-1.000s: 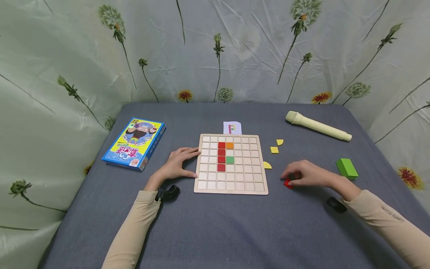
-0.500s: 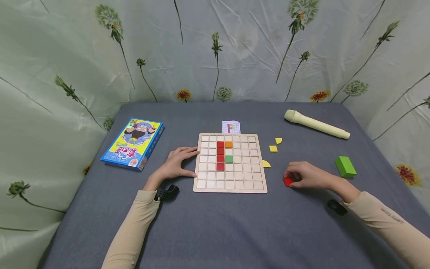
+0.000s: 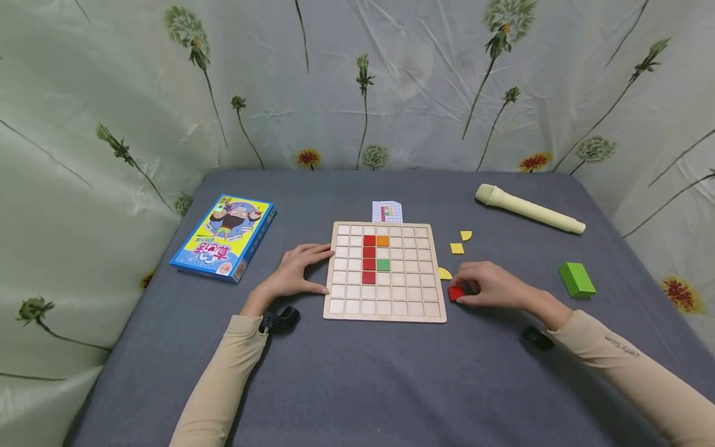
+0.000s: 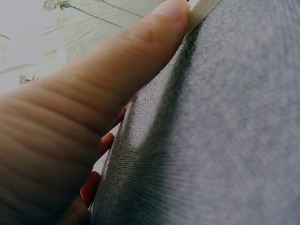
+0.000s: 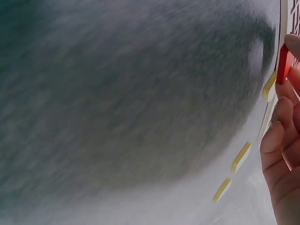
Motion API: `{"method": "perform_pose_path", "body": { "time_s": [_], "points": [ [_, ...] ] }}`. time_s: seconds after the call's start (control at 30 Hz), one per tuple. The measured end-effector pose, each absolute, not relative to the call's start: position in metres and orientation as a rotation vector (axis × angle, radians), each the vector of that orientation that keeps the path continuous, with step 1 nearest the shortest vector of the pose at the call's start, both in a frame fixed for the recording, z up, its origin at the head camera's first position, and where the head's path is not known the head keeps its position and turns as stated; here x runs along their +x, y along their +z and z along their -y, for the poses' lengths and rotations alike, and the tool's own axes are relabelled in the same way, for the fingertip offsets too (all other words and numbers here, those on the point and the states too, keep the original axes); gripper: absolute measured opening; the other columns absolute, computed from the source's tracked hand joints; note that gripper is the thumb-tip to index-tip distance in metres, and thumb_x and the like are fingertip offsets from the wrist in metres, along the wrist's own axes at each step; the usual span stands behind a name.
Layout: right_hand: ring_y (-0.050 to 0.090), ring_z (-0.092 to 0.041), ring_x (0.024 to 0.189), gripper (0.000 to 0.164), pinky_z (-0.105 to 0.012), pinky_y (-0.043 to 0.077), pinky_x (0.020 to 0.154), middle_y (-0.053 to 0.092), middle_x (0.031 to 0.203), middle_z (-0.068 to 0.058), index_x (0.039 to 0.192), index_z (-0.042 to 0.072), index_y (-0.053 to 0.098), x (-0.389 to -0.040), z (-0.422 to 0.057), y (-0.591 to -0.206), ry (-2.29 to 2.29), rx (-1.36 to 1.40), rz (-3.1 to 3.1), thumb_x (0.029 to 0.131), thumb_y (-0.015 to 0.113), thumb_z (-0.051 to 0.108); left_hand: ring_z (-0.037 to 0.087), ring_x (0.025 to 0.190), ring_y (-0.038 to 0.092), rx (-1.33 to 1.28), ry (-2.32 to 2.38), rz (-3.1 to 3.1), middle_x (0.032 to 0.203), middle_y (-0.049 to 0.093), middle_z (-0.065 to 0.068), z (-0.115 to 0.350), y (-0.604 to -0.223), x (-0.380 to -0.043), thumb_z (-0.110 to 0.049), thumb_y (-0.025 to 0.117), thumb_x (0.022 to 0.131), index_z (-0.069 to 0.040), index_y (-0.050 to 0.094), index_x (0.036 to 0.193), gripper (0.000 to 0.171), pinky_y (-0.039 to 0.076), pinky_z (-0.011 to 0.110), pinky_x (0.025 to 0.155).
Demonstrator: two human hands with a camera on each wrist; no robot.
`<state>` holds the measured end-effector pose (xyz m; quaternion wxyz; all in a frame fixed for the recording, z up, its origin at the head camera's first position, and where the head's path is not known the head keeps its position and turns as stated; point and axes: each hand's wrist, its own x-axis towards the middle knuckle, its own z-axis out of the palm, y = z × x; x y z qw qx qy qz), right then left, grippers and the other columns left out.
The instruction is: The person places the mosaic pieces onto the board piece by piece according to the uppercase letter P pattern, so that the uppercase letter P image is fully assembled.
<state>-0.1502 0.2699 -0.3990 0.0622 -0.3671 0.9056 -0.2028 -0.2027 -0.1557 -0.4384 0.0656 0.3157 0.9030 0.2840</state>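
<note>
A square wooden grid board (image 3: 385, 310) lies on the grey cloth. In it sit several red tiles (image 3: 369, 252) in one column, an orange tile (image 3: 382, 241) and a green tile (image 3: 383, 265). My left hand (image 3: 290, 273) rests at the board's left edge, fingers spread and thumb tip against the rim; the left wrist view shows that thumb (image 4: 136, 47) large. Just off the board's right edge, my right hand (image 3: 491, 285) pinches a red square tile (image 3: 455, 293) between thumb and finger. The right wrist view shows this red tile (image 5: 283, 63) edge-on.
Two yellow pieces, a square (image 3: 457, 249) and a quarter circle (image 3: 466, 236), lie right of the board. Another yellow piece (image 3: 444, 274) touches its edge. A pattern card (image 3: 387, 212) lies behind it. Further out are a green block (image 3: 578, 280), a cream microphone-shaped stick (image 3: 530, 209) and a blue-yellow box (image 3: 223, 237).
My right hand has picked the red tile up from the cloth and carried it left, close to the board's right edge. My left hand stays in place.
</note>
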Motion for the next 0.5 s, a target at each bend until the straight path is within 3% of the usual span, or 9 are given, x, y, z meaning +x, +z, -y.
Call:
{"method": "perform_pose_path", "body": {
  "time_s": [0.5],
  "points": [
    [0.045,-0.003,0.062,0.018,-0.014,0.034,0.057,0.057,0.076,0.006,0.091,0.014,0.070,-0.158,-0.230,-0.403,-0.714,-1.253,-2.774,0.076,0.077,0.020,0.032,0.136,0.030,0.945,0.871,-2.714,0.150,0.038,0.009,0.156,-0.439,-0.203,-0.036,0.081,0.070,-0.014,0.044,0.141,0.083,0.020,0.054,0.101]
  ]
}}
